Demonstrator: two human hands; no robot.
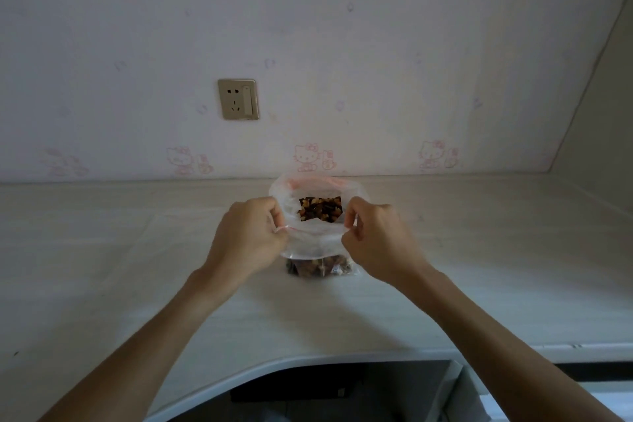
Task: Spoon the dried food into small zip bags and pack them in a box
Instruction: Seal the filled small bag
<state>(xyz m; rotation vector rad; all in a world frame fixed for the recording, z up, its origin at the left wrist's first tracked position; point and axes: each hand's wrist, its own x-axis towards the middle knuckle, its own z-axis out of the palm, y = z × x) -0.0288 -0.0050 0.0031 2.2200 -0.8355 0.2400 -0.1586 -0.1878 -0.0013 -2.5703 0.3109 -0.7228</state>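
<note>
A clear zip bag [310, 243] with a red seal strip stands on the pale table [137, 250], its mouth held wide. Dark brown and orange dried food [320, 209] shows through the opening and again at the bag's bottom. My left hand [245, 233] pinches the left edge of the bag's mouth. My right hand [376, 236] pinches the right edge. No spoon, small bags or box are in view.
The table runs to a papered wall with a power socket [238, 99] behind the bag. A curved front edge of the table [308, 358] lies close to me, with a dark gap below it. A side wall rises at the right.
</note>
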